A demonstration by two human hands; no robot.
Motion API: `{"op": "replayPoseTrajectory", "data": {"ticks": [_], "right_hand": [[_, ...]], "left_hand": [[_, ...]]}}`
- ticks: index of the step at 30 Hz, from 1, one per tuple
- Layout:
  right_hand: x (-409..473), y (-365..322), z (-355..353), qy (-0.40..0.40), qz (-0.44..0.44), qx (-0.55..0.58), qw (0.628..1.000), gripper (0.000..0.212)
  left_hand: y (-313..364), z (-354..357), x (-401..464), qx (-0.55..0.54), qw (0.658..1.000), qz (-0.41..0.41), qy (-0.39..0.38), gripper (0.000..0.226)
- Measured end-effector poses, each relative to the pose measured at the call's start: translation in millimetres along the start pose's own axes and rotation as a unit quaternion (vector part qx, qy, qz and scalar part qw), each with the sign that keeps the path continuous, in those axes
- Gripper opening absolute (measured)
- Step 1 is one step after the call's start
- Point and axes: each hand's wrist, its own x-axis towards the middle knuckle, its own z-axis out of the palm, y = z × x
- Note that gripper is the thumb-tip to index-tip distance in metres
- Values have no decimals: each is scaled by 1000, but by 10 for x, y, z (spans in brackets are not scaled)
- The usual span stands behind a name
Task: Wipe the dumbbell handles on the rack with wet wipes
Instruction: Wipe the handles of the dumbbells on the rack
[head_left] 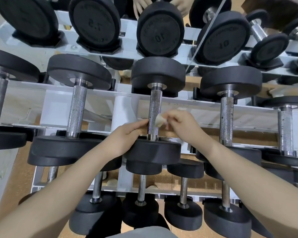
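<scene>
Presently, view: head camera looks down on a white dumbbell rack [122, 93] with three tiers of black-headed dumbbells.
Landmark: centre dumbbell handle [155, 107], knurled steel, middle tier, running away from the camera between two black heads.
Wet wipe: small crumpled wet wipe [159, 121], off-white, pressed to the right side of that handle, low on it, just above the near head.
Right hand: right hand [182, 125] just right of the handle; grip pinches the wipe between curled fingertips, blurred.
Left hand: left hand [126, 136] just left of the handle; grip loosely extended, fingertips touching the handle's left side, palm over the near head [153, 152].
Rack contents: neighbouring dumbbells lie parallel to the landmark on both sides; smaller ones sit on the tier below it.
Writing: top-tier head beyond the handle reads "10" [159, 37], seen upside down; the one right of it also "10" [224, 43]; the one left reads "7.5" [94, 23]. Ring lettering too small to read.
</scene>
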Motion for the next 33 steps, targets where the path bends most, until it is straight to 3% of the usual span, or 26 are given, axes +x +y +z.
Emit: {"op": "replayPoseTrajectory", "data": {"ticks": [3, 6, 10, 13, 17, 19, 23, 26, 29, 31, 33], "right_hand": [[218, -51, 10, 97, 47, 10, 994, 37], [303, -99, 52, 130, 91, 16, 987, 32], [131, -142, 4, 20, 86, 2, 996, 16], [33, -160, -55, -52, 106, 52, 992, 20], [409, -105, -53, 108, 151, 118, 975, 23], [600, -92, -2, 127, 171, 135, 968, 27], [438, -20, 216, 7, 182, 74, 980, 22], [184, 64, 185, -100, 223, 212, 946, 18], [159, 126, 50, -173, 236, 215, 932, 23], [219, 75, 18, -125, 235, 213, 940, 32], [318, 14, 10, -7, 235, 247, 940, 30]], "left_hand": [[20, 15, -1, -14, 1000, 9, 4, 53], [6, 9, 11, -17, 1000, 13, 4, 53], [-67, -1, 40, -1, 1000, 9, -1, 55], [-94, -14, 66, 15, 1000, 4, -3, 55], [-114, -21, 92, 18, 1000, 5, -5, 58], [-126, -18, 99, 18, 1000, 5, -3, 58], [-165, -14, 108, 17, 1000, 8, -4, 59], [-171, -28, 113, 17, 1000, 13, -10, 59], [-168, -33, 113, 16, 999, 29, -15, 60], [-172, -31, 114, 10, 999, 35, -13, 59], [-186, -26, 119, 8, 999, 39, -12, 59]]}}
